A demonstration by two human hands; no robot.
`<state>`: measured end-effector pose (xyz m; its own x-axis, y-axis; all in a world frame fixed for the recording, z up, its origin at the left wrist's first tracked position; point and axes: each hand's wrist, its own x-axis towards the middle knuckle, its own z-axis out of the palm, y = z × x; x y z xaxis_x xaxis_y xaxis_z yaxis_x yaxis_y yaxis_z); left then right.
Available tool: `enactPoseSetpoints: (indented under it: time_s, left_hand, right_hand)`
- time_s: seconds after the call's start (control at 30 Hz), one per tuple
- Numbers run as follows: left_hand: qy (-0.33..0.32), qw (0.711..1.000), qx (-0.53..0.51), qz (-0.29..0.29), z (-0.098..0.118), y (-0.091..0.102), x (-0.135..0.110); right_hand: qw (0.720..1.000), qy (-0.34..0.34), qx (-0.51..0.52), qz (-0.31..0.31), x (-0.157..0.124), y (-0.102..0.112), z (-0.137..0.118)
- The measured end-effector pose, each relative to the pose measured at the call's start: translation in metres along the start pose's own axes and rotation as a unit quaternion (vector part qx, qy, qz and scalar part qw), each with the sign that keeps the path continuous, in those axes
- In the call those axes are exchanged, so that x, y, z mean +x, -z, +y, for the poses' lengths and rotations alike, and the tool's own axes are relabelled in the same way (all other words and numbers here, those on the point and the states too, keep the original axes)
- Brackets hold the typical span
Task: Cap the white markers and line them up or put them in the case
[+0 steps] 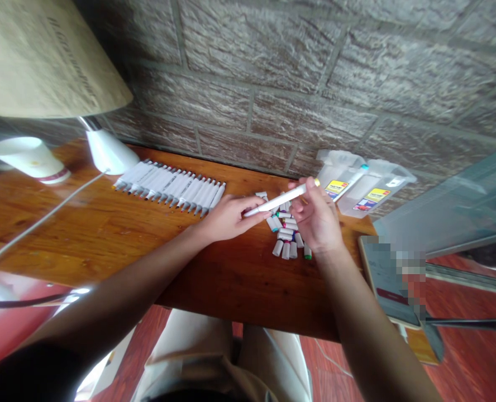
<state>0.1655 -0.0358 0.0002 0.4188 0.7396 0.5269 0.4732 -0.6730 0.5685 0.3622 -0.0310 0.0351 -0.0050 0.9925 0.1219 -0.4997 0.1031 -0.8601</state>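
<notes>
Between my two hands a white marker point(280, 199) is held at a slant above the table, its yellow-tipped end up at the right. My left hand point(233, 216) pinches the lower left end. The fingers of my right hand point(317, 215) close on the yellow-tipped end. Under and between the hands lies a loose pile of marker caps point(287, 235), white with coloured ends; my right hand hides part of it. To the left, a row of white markers point(172, 187) lies side by side near the wall.
Two clear plastic boxes point(365, 190) with yellow labels stand at the back right. A lamp point(109, 149), its cable and a paper cup point(28, 159) are at the left. A tablet-like device point(382, 279) lies at the right edge. A brick wall point(248, 106) closes off the back.
</notes>
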Motion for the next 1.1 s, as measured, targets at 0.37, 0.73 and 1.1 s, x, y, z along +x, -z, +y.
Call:
enactPoseSetpoints:
  time_s: [0.37,0.73,1.1]
  left_hand:
    - [-0.013,1.0,-0.01,-0.022,0.0,0.001,0.002]
    - [0.003,0.998,-0.024,-0.051,0.004,0.003,0.002]
    - [-0.073,0.993,0.061,-0.076,0.005,-0.004,-0.001]
  right_hand:
    - [0.993,-0.041,-0.083,-0.074,-0.008,0.001,0.023]
    - [0.993,-0.049,0.01,-0.105,-0.01,-0.008,0.003]
    - [0.972,-0.128,0.155,-0.125,-0.019,-0.013,-0.001]
